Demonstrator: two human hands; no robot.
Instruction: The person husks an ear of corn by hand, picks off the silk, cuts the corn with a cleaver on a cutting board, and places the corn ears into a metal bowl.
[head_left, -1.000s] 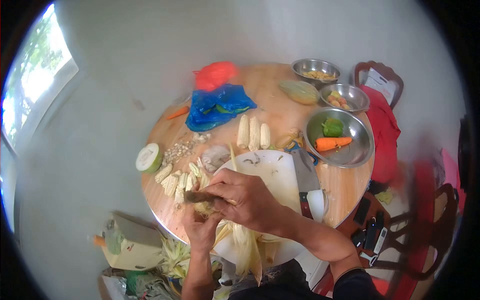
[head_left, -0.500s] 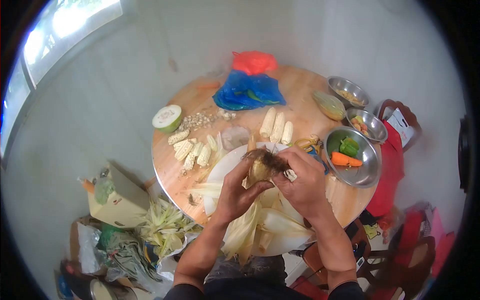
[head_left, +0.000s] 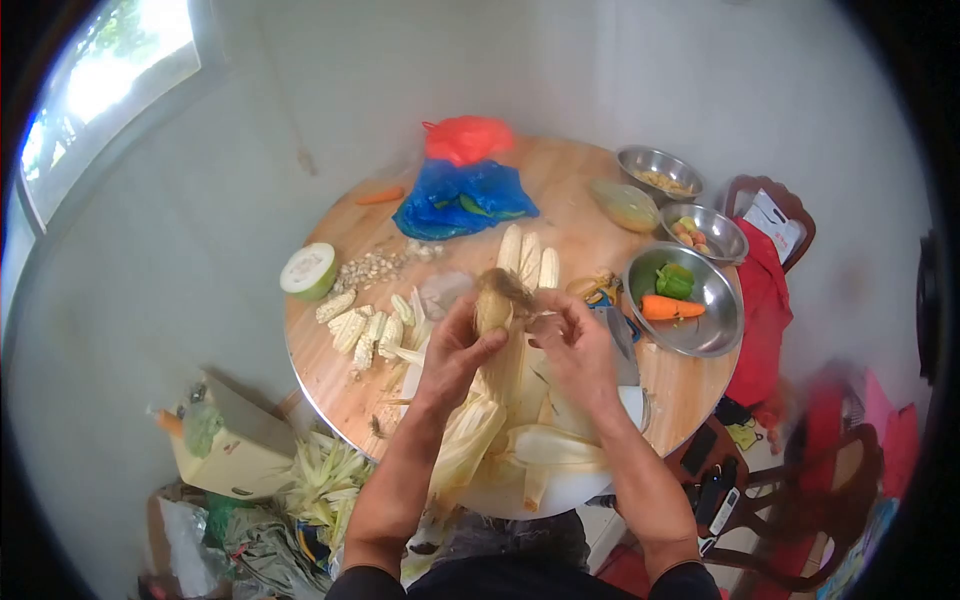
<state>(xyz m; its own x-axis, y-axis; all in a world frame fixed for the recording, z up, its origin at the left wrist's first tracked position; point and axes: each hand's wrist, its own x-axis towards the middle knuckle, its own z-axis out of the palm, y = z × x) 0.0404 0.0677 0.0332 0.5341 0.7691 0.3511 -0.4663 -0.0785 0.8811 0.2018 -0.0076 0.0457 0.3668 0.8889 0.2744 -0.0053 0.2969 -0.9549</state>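
An ear of corn, still partly in pale husk with brown silk at its top, is upright in front of me. My left hand wraps round its left side, thumb across the front. At the silk's right edge, my right hand has its fingertips pinched on strands of it. Below both hands, loose husk leaves lie over a white board. Three peeled corn cobs stand side by side just beyond the hands, and several broken cob pieces lie to the left.
A cut green-skinned melon, a carrot and a blue plastic bag lie on the round table. Metal bowls, one with a carrot and green pepper, line the right side. Husks are heaped at lower left.
The view has shifted, with the table lower and further left. My right hand has moved away from the ear's top and lower, while my left hand keeps its hold.
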